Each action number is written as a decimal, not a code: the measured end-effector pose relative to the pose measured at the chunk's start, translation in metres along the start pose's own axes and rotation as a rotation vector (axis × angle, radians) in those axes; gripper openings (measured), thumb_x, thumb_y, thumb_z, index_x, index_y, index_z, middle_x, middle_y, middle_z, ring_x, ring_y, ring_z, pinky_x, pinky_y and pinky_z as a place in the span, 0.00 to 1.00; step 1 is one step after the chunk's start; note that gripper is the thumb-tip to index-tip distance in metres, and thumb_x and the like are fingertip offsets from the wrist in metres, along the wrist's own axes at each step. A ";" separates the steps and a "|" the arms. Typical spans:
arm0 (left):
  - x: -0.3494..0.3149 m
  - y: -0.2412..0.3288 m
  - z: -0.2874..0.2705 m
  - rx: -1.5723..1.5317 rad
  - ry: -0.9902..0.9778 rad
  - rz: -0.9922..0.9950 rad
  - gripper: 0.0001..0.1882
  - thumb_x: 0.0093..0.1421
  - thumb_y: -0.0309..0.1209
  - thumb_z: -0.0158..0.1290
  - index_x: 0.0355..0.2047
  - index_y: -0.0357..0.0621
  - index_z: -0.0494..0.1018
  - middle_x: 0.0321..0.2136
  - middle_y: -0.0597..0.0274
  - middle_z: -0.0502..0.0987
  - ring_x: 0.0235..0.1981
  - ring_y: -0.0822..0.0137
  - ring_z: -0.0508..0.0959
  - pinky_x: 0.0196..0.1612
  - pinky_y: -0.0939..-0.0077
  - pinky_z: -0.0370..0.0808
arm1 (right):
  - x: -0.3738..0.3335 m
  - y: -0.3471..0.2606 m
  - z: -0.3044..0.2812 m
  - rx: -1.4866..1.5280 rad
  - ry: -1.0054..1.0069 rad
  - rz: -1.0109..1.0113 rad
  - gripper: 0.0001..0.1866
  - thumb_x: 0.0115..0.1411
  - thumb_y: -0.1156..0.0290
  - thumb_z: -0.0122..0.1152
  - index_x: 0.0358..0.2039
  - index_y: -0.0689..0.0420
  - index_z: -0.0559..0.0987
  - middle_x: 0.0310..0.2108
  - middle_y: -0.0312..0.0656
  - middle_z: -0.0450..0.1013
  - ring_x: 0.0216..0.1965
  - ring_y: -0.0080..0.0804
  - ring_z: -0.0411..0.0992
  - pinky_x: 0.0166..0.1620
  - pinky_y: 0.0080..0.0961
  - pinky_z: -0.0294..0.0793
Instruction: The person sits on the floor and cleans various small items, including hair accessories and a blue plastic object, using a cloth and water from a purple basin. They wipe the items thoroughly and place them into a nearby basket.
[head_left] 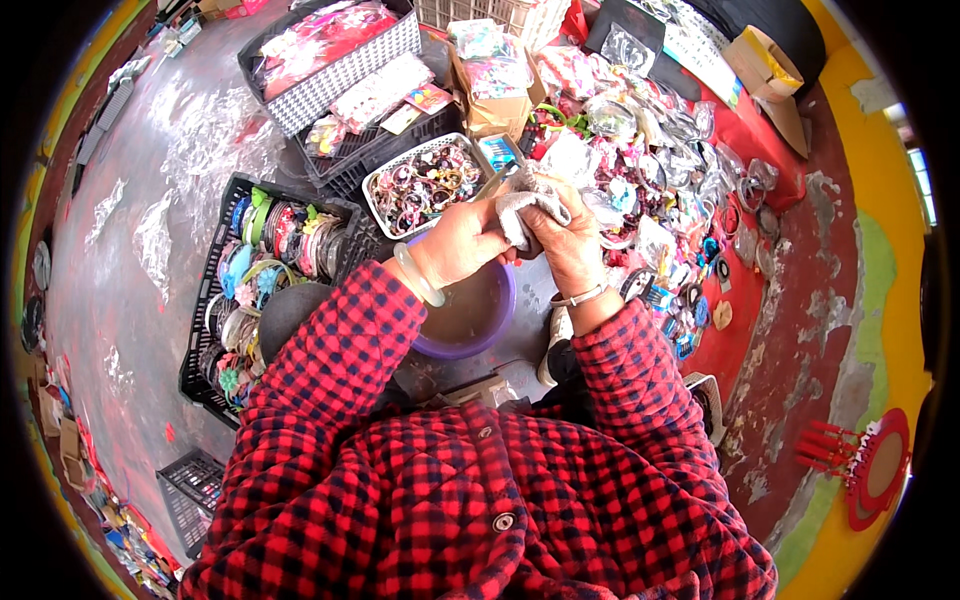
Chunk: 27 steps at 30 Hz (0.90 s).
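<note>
A grey-white cloth (530, 207) is bunched between my two hands, above a purple basin (512, 318) with murky water in it. My right hand (572, 245) is closed on the cloth, thumb pressing into its folds. Against the cloth's left side, my left hand (462, 245) is closed too. A thin brownish edge shows just above its fingers, but what it grips is mostly hidden by the fingers and cloth. A bit of red peeks out beneath the fingertips.
Headbands fill a black crate (190, 345) on the left. A white basket (372, 200) of hair ties stands ahead, beside a cardboard box (500, 118). Bagged hair accessories (650, 170) heap up on red cloth at right. Stacked crates (340, 75) stand at the far left.
</note>
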<state>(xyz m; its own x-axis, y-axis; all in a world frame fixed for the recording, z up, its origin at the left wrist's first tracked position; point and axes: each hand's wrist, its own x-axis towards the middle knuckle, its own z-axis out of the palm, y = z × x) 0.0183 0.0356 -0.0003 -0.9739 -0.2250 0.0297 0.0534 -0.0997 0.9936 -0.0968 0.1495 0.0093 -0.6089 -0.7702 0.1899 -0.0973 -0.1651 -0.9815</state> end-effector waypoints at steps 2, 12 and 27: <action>-0.002 -0.003 0.002 0.013 0.009 0.025 0.11 0.55 0.17 0.44 0.39 0.37 0.68 0.29 0.63 0.74 0.29 0.73 0.75 0.33 0.79 0.73 | -0.002 -0.006 0.003 0.234 0.009 0.179 0.15 0.51 0.83 0.52 0.40 0.56 0.72 0.39 0.33 0.67 0.38 0.22 0.67 0.40 0.19 0.70; -0.001 0.006 0.009 0.214 0.093 0.072 0.09 0.54 0.19 0.47 0.37 0.37 0.70 0.28 0.63 0.75 0.29 0.74 0.75 0.33 0.79 0.73 | 0.002 0.004 -0.003 0.016 0.010 0.075 0.15 0.50 0.80 0.52 0.40 0.56 0.71 0.30 0.34 0.70 0.29 0.21 0.69 0.32 0.19 0.71; 0.000 -0.006 0.016 0.463 0.104 0.190 0.10 0.51 0.25 0.49 0.35 0.37 0.69 0.28 0.52 0.75 0.31 0.57 0.76 0.35 0.68 0.71 | -0.004 0.001 0.011 -0.507 0.276 -0.064 0.16 0.50 0.72 0.53 0.41 0.54 0.66 0.25 0.53 0.71 0.27 0.51 0.72 0.31 0.35 0.70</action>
<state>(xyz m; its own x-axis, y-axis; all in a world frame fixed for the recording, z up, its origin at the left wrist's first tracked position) 0.0141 0.0517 -0.0048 -0.9280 -0.2954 0.2270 0.1010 0.3872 0.9165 -0.0857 0.1456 0.0077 -0.7655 -0.5679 0.3026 -0.4645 0.1623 -0.8706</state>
